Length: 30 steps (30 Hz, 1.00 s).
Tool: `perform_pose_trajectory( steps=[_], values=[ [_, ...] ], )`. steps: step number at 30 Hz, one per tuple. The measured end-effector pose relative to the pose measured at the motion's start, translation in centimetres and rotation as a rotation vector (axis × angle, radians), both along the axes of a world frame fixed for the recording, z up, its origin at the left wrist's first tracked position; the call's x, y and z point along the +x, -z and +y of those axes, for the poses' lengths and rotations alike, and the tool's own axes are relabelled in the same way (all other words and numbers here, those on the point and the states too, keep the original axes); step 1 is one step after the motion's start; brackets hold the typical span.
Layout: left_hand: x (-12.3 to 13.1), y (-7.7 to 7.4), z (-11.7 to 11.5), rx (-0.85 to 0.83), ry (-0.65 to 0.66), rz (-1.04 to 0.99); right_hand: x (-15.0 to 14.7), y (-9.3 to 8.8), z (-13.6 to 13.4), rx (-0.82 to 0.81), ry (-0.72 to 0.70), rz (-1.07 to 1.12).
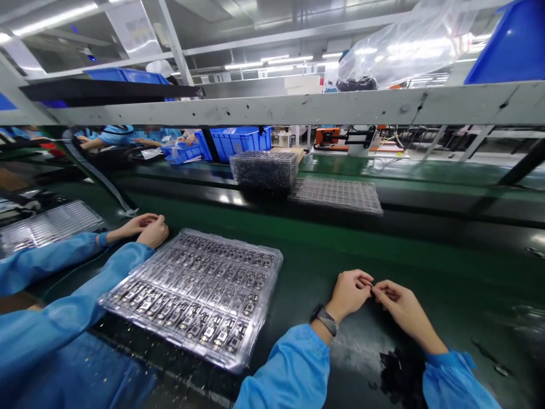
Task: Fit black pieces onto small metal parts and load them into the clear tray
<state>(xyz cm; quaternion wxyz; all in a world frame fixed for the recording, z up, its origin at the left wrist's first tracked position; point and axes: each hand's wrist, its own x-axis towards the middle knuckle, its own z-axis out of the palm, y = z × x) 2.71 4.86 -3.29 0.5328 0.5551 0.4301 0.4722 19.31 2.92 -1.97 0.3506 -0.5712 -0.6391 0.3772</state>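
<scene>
My left hand, with a dark watch on its wrist, is closed in a pinch above the green bench. Close against it, my right hand also pinches with its fingertips. Between the two sets of fingertips shows a tiny dark bit, too small to name. Below my right hand lies a loose heap of small black pieces. To the left of my left hand rests a clear plastic tray, filled with rows of small circuit boards.
A co-worker's hands are at the tray's far left corner. Beyond the bench stand a stack of clear trays and a flatter clear tray. A blue bin is behind them. A grey shelf beam crosses overhead.
</scene>
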Motion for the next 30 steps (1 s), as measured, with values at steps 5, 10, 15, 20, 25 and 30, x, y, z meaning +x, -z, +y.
perform_pose_trajectory(
  steps=[5, 10, 15, 20, 25, 30],
  values=[
    [0.2, 0.02, -0.09, -0.019, -0.001, -0.005, 0.29, 0.31, 0.02, 0.005, -0.011, 0.015],
    [0.26, 0.38, -0.04, -0.02, -0.01, 0.0, 0.4, 0.23, 0.14, -0.006, -0.01, 0.019],
    [0.18, 0.37, -0.05, -0.027, -0.006, 0.011, 0.44, 0.13, 0.11, -0.021, -0.009, 0.029],
    [0.16, 0.18, -0.09, -0.023, -0.016, 0.02, 0.72, 0.69, 0.28, -0.022, -0.013, 0.031],
    [0.27, 0.29, -0.01, -0.024, -0.017, 0.021, 0.71, 0.82, 0.43, -0.014, -0.012, 0.035],
    [0.19, -0.01, -0.14, -0.029, -0.027, 0.033, 0.6, 0.55, 0.39, -0.02, -0.011, 0.039]
  ],
)
